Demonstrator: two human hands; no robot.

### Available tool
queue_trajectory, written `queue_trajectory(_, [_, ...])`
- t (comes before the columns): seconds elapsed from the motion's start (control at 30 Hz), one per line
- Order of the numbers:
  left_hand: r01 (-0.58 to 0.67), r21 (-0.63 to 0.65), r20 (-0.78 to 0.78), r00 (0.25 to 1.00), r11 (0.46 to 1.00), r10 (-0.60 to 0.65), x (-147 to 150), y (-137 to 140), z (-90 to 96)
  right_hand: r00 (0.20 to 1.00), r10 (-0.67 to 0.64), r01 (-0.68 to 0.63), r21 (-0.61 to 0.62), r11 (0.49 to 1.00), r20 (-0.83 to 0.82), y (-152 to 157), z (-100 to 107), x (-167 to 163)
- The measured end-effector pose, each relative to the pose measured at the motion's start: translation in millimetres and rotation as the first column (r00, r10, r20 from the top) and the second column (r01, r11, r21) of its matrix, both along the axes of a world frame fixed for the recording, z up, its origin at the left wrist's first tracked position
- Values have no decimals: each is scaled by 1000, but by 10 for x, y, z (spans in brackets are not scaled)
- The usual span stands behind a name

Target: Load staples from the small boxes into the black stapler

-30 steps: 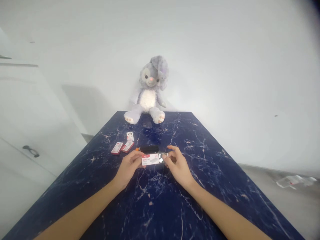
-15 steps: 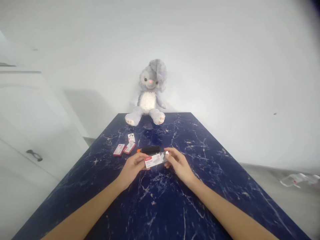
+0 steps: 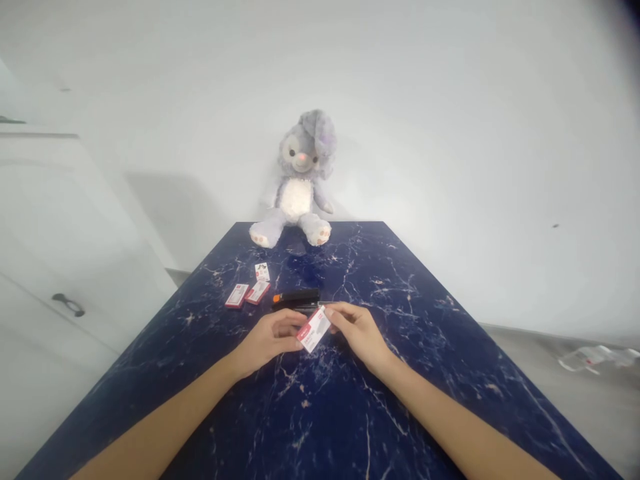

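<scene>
Over the navy marbled tabletop (image 3: 330, 420), my right hand (image 3: 357, 335) pinches a small, flat, red-and-white cardboard box (image 3: 313, 331) by its far corner; whether my left hand (image 3: 263, 341) grips, I can't tell. Probably light, crushable: hold edges gently.

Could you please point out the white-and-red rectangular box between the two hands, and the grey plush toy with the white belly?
White-and-red rectangular box (image 3: 315, 331): head view, on its printed face.
Grey plush toy (image 3: 297, 199): head view, on its white belly.
</scene>
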State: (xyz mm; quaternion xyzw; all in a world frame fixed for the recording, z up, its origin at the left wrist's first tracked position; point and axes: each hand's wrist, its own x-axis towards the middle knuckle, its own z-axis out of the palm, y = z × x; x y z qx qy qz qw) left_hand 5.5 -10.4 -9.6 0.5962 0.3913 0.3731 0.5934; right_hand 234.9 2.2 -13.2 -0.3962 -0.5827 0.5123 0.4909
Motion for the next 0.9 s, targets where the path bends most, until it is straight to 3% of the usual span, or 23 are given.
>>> queue_trajectory(0.17, [-3, 1, -2, 1000, 1000, 3, -7, 13, -14, 1000, -7, 7, 4, 1000, -18, -28, 19, -13])
queue_trajectory(0.5, [160, 37, 52, 986, 986, -161, -11, -3, -79, 975, 178, -192, 92, 977, 136, -86, 37, 5])
queue_trajectory(0.77, [197, 28, -17, 980, 980, -197, -16, -26, -54, 961, 128, -180, 203, 962, 246, -89, 54, -6])
queue_trajectory(0.9, [184, 43, 3, 983, 982, -184, -14, -10, -49, 953, 162, -202, 136, 970, 257, -104, 40, -10])
